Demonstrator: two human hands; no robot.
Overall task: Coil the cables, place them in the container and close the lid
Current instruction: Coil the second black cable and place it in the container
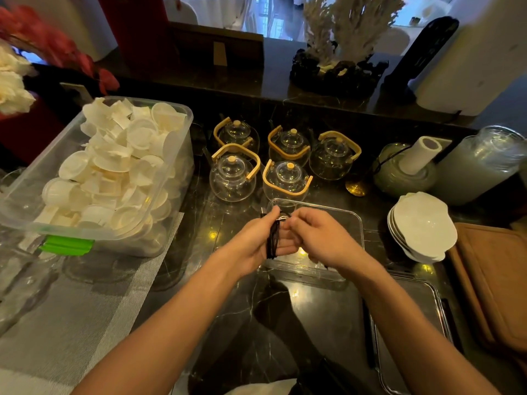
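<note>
Lid [410,332]: clear, dark-edged, lying flat on the black marble counter [251,309] at the near right.
Left hand [256,240]: fingers wrapped by several turns of thin black cable [273,240], thumb pressed over the top.
Right hand [319,238]: fingers curled, pinching the cable's end beside the left hand's fingertips.
Cable: dark, tightly looped, plug poking above the thumb.
Container [350,223]: clear, open, directly under both hands.

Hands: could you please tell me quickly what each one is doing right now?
Left hand: holds the black cable, coiled around its fingers.
Right hand: fingers curled, pinching the cable's end near the left hand.
</note>
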